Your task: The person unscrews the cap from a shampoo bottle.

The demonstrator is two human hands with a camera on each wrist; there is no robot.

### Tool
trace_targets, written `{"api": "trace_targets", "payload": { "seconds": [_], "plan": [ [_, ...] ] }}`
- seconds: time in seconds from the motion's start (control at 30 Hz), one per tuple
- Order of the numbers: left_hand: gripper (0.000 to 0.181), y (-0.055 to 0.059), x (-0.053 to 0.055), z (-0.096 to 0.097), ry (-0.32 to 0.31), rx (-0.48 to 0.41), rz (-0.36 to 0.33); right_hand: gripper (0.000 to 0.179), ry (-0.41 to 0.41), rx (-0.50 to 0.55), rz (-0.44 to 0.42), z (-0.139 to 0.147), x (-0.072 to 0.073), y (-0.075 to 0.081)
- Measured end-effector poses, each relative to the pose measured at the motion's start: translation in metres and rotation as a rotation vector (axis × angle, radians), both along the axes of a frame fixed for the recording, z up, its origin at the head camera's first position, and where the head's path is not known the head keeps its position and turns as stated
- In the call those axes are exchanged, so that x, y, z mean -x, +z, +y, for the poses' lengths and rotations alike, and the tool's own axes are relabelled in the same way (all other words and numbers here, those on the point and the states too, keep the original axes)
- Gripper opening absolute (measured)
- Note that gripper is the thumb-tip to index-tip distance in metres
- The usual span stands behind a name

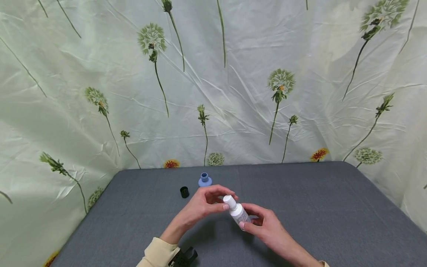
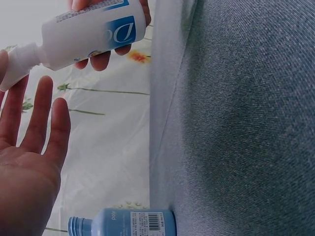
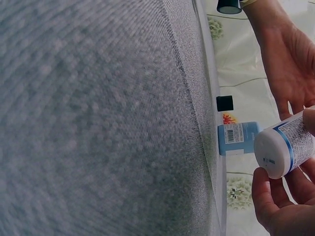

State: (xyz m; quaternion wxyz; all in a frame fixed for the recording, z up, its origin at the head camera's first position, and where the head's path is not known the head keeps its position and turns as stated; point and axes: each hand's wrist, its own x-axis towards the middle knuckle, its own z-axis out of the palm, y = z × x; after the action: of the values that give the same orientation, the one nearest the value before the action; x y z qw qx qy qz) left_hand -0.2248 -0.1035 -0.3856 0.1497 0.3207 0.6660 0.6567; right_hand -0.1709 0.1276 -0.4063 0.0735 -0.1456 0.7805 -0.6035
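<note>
A white bottle (image 1: 238, 213) with a printed label is held tilted above the grey table, its top leaning toward my left hand (image 1: 201, 203). That hand pinches the white tapered cap (image 1: 229, 200) between thumb and fingertips; in the left wrist view its other fingers (image 2: 59, 123) are extended. My right hand (image 1: 268, 226) grips the bottle's body near its base. Blue lettering marks the white bottle (image 2: 91, 37) in the left wrist view, and its round base (image 3: 270, 153) faces the right wrist camera.
Behind my left hand an uncapped blue bottle (image 1: 205, 181) stands upright on the table (image 1: 317, 200). Left of it lies a small black cap (image 1: 184, 192). A pale cloth with flower prints (image 1: 240, 92) hangs along the table's far edge.
</note>
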Motion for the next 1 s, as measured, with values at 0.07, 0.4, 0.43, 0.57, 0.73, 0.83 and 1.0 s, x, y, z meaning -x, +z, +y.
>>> {"api": "trace_targets", "payload": {
  "seconds": [0.07, 0.4, 0.43, 0.57, 0.73, 0.83, 1.0],
  "plan": [
    [0.03, 0.0008, 0.0003, 0.0, 0.005, 0.007, 0.013, 0.045, 0.003, 0.003, 0.004, 0.0001, -0.0002, -0.0001],
    [0.031, 0.0015, 0.0017, -0.0015, 0.009, -0.027, 0.034, 0.046, 0.008, 0.009, 0.018, -0.0001, -0.0008, -0.0014],
    [0.032, 0.0015, 0.0017, -0.0018, 0.009, -0.036, 0.031, 0.046, 0.007, 0.008, 0.023, -0.0001, -0.0008, -0.0017],
    [0.033, 0.0032, 0.0014, -0.0022, 0.019, -0.059, 0.041, 0.047, 0.007, 0.009, 0.034, 0.0003, -0.0008, -0.0019],
    [0.032, 0.0045, 0.0015, -0.0045, 0.046, -0.051, 0.055, 0.046, -0.004, 0.008, 0.03, 0.0001, -0.001, -0.0013],
    [0.032, 0.0042, 0.0022, -0.0057, 0.061, -0.042, 0.062, 0.046, -0.011, 0.009, 0.031, -0.0003, -0.0015, -0.0011],
    [0.033, 0.0045, 0.0027, -0.0071, 0.083, -0.022, 0.048, 0.047, -0.015, 0.015, 0.03, 0.0001, -0.0021, 0.0]
  ]
}}
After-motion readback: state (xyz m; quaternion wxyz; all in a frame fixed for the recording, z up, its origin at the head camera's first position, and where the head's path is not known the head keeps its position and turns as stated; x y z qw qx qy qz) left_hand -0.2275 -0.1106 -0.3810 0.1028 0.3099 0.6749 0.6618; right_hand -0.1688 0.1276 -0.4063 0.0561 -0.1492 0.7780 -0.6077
